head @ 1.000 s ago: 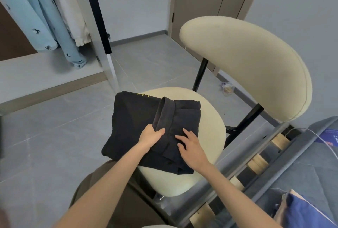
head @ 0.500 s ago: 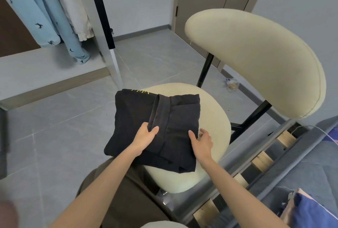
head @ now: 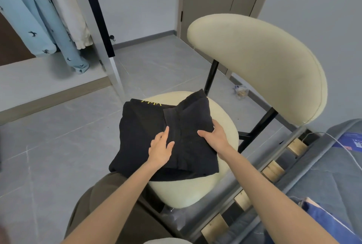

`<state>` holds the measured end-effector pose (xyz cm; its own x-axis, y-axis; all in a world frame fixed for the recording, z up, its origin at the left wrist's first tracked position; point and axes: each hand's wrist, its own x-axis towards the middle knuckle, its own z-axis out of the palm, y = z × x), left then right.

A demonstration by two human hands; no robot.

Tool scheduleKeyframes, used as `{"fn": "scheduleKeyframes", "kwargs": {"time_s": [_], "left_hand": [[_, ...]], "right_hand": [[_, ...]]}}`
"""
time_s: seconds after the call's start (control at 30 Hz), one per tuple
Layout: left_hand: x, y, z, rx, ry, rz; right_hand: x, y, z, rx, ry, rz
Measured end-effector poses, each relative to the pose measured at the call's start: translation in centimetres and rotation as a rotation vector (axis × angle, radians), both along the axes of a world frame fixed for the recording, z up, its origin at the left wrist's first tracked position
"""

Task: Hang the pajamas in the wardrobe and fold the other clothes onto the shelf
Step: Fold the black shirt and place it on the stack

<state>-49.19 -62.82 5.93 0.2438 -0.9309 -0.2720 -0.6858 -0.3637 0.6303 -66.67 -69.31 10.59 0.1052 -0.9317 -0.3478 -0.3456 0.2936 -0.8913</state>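
Pajamas (head: 37,26): light blue with a dark bird print, hanging in the open wardrobe (head: 49,81) at the upper left; a cream garment (head: 75,20) hangs just beside them.
Black garment (head: 143,126): folded into a rough square on the seat of the chair (head: 254,67), with its near left corner over the seat's edge and a small yellow print at its far edge.
Left hand (head: 159,149): the forearm reaches in from the lower left. The palm lies flat on the garment's middle, fingers straight and a little spread, index pointing away along a fold.
Right hand (head: 215,138): the forearm comes from the lower right. The thumb lies on top and the fingers curl round the garment's right edge, gripping it.
Bed (head: 333,175): grey, at the far right, with slats showing below.
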Motion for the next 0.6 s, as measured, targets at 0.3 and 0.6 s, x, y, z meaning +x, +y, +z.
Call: {"fn": "scheduleKeyframes", "kwargs": {"time_s": [0.3,0.6], "left_hand": [[-5.8,-1.4,0.5,0.071,-0.051,-0.385],[1.7,0.1,2.2,0.094,0.883,0.289]], "right_hand": [[-5.3,-0.5,5.5,-0.277,0.473,0.055],[3.5,0.9,6.6,-0.207,0.481,0.333]]}}
